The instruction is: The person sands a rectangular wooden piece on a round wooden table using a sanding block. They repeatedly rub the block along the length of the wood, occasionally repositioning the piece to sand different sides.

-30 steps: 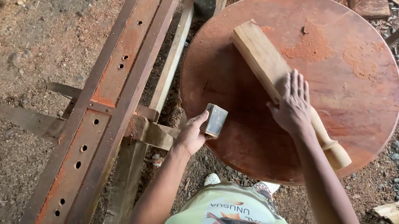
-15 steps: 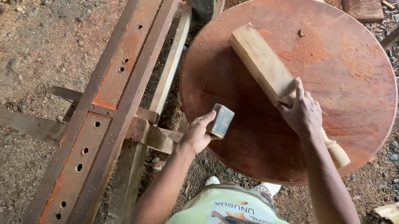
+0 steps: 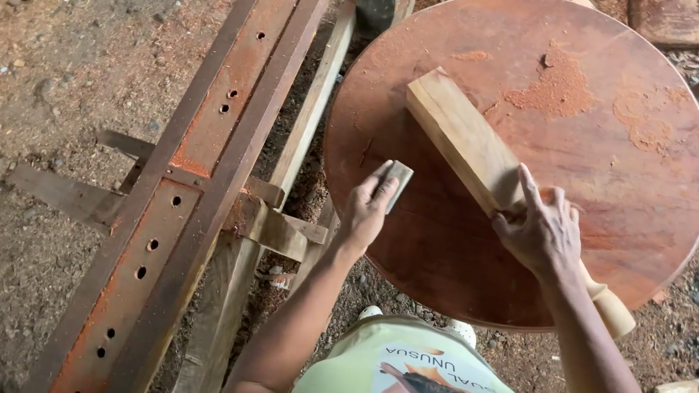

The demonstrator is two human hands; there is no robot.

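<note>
Here, going from the left, a rusty steel channel beam (image 3: pixel 205 164) with punched holes runs diagonally over the sawdust-strewn ground, with weathered timber rails (image 3: pixel 266 221) bolted beside it; both lie well to the left of the left hand's grip. The left hand (image 3: pixel 365 213) sits at the near-left edge of the round reddish wooden tabletop (image 3: pixel 647 206), its grip closed around a small grey sanding block (image 3: pixel 395 183), fingers wrapped on the block's sides so that its flat face is tipped up off the wood rather than lying flat on it. To the right of that grip, a pale squared wooden leg (image 3: pixel 470 145) lies diagonally across the disc, its turned rounded end (image 3: pixel 608 308) poking past the near rim. The right hand (image 3: pixel 540 231) presses down on the middle of this leg, fingers spread and laid flat over its top face, pinning it rather than clasping around it. Patches of fine red dust (image 3: pixel 563 90) sit on the far side of the disc, beyond both grips. Judging by this, the step in hand is smoothing: the leg is held steady while the block is brought to bear. The next move would call for setting the block's face flush on the wood, close beside the pinning hand, and keeping firm downward pressure so the leg does not slide on the dusty surface.
</note>
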